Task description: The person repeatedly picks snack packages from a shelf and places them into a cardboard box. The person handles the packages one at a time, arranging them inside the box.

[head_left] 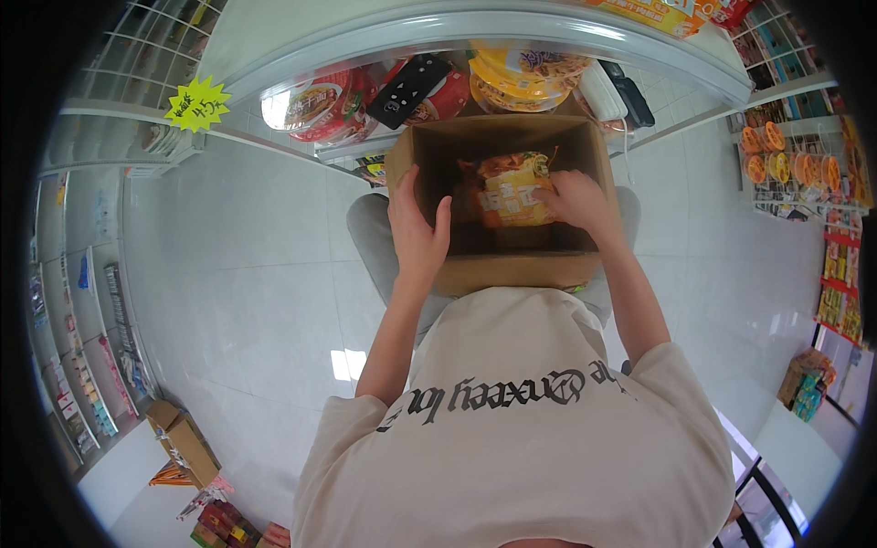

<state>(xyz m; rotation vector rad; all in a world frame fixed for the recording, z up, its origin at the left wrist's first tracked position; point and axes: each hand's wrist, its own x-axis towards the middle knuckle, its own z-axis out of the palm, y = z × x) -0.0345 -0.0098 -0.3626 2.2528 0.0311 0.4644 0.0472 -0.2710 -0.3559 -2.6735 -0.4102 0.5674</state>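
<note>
An open cardboard box [521, 272] rests in front of my body, between my knees. Inside it lies or stands an orange-yellow plastic food packet [513, 194], with a picture of food near its top. My right hand [579, 203] reaches in over the right side and grips the packet's right edge, thumb on its front. My left hand [418, 228] lies along the box's left wall with its fingers stretched and its thumb held apart. The box's dark bottom is partly hidden by the packet, and I cannot tell what lies under it.
Just beyond the box, a shelf holds red bowl-shaped packages [324, 102], yellow round tubs [525, 78], a black phone-like device [408, 89] and a white device with a cable [598, 96]. A white shelf edge [493, 29] curves above. Stocked racks line both sides; another carton [187, 443] stands lower left.
</note>
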